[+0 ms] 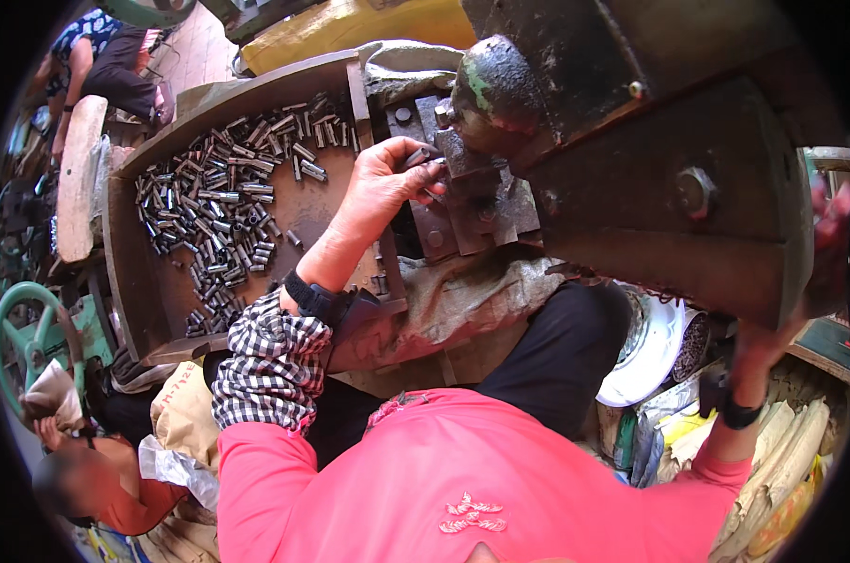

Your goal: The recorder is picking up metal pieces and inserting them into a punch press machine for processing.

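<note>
My left hand [394, 178] is closed, pinching a short metal tube [417, 158] between thumb and fingers. It is right beside the dark steel block [472, 206] under the rounded, worn head [500, 94] of a heavy machine [659, 188]. To the left of that hand, a wooden tray [129, 272] holds many short, shiny metal tubes [220, 220], heaped mostly toward its left side. My right hand [830, 220] is raised at the far right, beyond the machine's dark arm. Motion blurs it and the machine partly covers it, so its fingers and anything in them cannot be made out.
A white basin [645, 361] stands below the machine, beside my knee. Sacks [772, 469] lie at the lower right. A co-worker [124, 479] sits at the lower left near a green handwheel [16, 319]; another person [106, 66] is at the upper left.
</note>
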{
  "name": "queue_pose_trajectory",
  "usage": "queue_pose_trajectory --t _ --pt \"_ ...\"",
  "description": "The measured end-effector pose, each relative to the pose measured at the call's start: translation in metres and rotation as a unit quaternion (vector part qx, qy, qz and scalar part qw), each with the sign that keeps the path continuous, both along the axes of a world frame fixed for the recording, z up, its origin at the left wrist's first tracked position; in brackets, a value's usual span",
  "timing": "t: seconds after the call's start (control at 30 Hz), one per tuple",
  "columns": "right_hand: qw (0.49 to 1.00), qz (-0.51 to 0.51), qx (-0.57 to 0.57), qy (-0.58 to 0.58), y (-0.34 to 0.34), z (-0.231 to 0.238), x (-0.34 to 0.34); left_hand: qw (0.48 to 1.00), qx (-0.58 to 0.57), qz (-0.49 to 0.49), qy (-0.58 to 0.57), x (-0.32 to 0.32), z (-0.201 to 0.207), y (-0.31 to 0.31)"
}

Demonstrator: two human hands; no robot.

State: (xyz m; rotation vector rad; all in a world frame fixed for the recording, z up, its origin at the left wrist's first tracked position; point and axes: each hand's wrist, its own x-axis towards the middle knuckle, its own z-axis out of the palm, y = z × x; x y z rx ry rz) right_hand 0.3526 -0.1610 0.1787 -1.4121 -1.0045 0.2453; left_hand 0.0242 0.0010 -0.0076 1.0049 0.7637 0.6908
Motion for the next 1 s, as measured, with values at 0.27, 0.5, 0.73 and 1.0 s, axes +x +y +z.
queue_pose_trajectory --t 0.27,0.5,0.73,1.0 --pt "0.999 -0.028 -0.027 -0.022 -0.021 -0.014 0.032 0.985 0.059 0.033 0.161 -0.010 0.020 -0.004" --pt "0.996 -0.056 -0.057 -0.050 -0.149 -0.007 0.238 0.990 0.058 0.004 0.132 -0.018 0.009 -0.003" --pt "0.990 -0.083 -0.085 -0.074 -0.231 -0.008 0.407 0.994 -0.063 0.000 -0.090 -0.014 0.014 -0.005" --pt "0.981 -0.111 -0.121 -0.106 -0.257 -0.011 0.435 0.998 -0.060 -0.018 -0.011 -0.010 0.007 -0.001"
